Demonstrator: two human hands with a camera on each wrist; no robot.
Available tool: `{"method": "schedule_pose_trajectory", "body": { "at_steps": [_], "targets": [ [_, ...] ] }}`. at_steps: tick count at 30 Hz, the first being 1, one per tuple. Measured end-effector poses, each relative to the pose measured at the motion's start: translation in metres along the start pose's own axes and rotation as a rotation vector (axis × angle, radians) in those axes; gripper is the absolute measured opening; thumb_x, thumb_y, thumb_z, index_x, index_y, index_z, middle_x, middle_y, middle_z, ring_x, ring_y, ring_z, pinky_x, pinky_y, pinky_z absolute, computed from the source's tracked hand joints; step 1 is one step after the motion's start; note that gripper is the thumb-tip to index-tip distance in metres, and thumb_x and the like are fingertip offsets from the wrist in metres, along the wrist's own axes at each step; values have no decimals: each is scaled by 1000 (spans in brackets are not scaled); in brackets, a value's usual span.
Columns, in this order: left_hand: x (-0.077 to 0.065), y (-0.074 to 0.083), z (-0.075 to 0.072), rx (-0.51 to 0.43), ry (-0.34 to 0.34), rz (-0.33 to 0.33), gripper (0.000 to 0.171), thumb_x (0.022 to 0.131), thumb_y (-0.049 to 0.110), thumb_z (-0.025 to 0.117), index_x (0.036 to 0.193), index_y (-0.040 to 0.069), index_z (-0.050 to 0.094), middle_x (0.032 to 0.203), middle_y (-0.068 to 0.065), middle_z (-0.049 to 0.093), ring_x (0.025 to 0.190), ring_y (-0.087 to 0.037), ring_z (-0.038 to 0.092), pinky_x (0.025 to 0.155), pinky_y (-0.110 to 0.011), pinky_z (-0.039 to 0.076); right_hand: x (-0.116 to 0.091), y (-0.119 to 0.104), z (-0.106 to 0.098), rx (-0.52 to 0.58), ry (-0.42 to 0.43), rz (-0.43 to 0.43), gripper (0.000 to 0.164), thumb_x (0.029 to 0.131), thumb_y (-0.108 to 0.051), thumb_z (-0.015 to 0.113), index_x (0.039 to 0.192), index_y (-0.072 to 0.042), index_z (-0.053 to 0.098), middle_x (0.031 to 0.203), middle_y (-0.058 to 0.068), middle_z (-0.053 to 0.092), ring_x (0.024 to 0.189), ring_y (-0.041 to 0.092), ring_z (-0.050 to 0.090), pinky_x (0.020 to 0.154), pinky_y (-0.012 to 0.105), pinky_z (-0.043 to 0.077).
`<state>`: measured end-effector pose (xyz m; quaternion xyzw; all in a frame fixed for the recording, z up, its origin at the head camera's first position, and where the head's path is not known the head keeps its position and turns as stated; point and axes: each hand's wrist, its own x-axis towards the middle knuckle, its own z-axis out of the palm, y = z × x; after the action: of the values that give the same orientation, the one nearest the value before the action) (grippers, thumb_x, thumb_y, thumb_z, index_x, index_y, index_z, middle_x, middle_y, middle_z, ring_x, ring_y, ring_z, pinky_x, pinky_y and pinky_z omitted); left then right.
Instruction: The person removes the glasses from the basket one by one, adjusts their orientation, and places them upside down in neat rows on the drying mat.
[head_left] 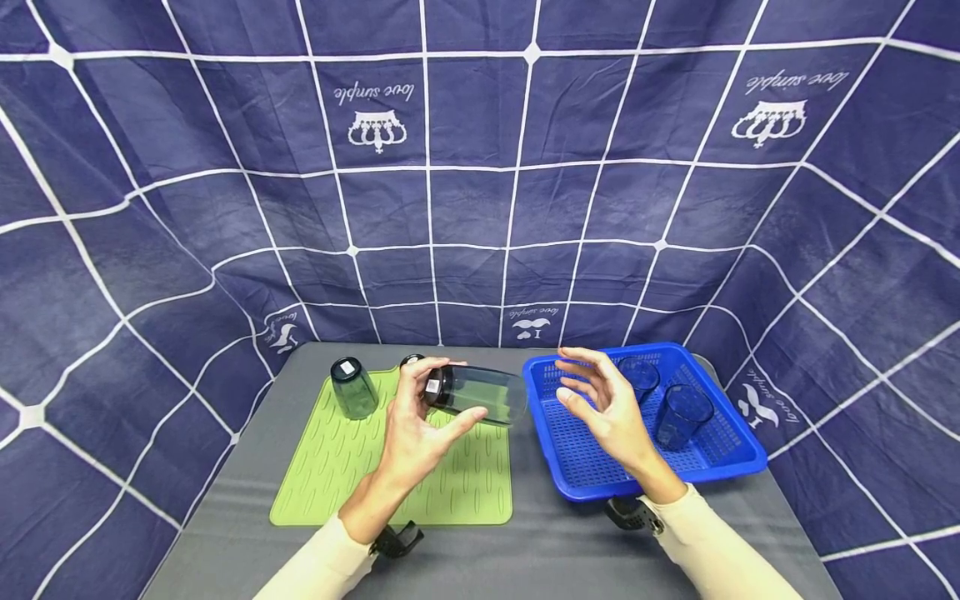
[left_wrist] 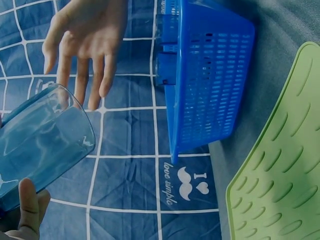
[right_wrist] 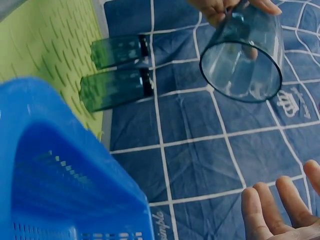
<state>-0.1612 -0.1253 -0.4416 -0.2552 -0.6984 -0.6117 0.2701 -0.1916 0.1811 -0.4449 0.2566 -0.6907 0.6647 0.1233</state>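
Observation:
My left hand [head_left: 420,433] grips a dark tinted drinking glass [head_left: 480,393] near its base, above the green mat. The glass lies tilted on its side, its mouth toward my right hand. My right hand [head_left: 609,408], fingers spread and slightly bent, is over the blue basket [head_left: 558,462] and holds nothing. In the left wrist view a gap shows between the right hand [left_wrist: 92,45] and the rim of the glass [left_wrist: 55,135]. Two glasses, one nearer [head_left: 681,415] and one farther [head_left: 639,377], stand inside the basket.
On the light green ridged mat [head_left: 457,487] stands an upside-down glass [head_left: 354,388]. Another upside-down glass [right_wrist: 117,51], mostly hidden behind my left hand in the head view, shows in the right wrist view. A blue checked cloth [head_left: 480,208] hangs around the grey table [head_left: 540,542].

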Motion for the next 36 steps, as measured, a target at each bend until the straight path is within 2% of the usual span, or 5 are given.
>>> {"method": "schedule_pose_trajectory", "body": {
  "at_steps": [4, 12, 24, 30, 36],
  "targets": [
    [1, -2, -1, 16, 7, 10, 81, 82, -10, 101, 151, -2, 57, 140, -22, 81, 118, -16, 83, 95, -20, 67, 1, 0, -6, -32, 19, 3, 61, 101, 13, 76, 158, 6, 59, 160, 9, 67, 146, 22, 72, 120, 29, 61],
    [4, -7, -2, 31, 8, 0, 81, 83, -8, 101, 152, -1, 60, 140, -21, 81, 119, -13, 81, 98, -20, 67, 3, 4, -16, -90, 41, 5, 60, 100, 13, 78, 157, 5, 61, 158, -3, 68, 146, 23, 71, 120, 25, 60],
    [8, -14, -4, 90, 36, -28, 79, 84, -3, 103, 153, 5, 64, 141, -16, 81, 120, -20, 81, 102, -20, 66, 10, 8, -30, -166, 65, -7, 60, 99, 11, 81, 156, 4, 62, 156, -10, 69, 142, 7, 70, 121, 24, 57],
    [9, -19, -5, 125, 45, -43, 78, 84, 0, 104, 153, 8, 67, 141, -13, 81, 125, -12, 79, 106, -24, 67, 13, 11, -38, -206, 84, -11, 60, 99, 10, 82, 156, 4, 63, 154, -13, 68, 141, 3, 69, 123, 23, 56],
    [11, -24, -6, 148, 51, -20, 77, 84, 1, 104, 152, 9, 70, 140, -14, 81, 125, -7, 77, 106, -20, 65, 16, 14, -45, -271, 99, -11, 60, 99, 8, 83, 155, 2, 64, 155, -3, 68, 140, 3, 70, 122, 20, 55]
  ]
}}
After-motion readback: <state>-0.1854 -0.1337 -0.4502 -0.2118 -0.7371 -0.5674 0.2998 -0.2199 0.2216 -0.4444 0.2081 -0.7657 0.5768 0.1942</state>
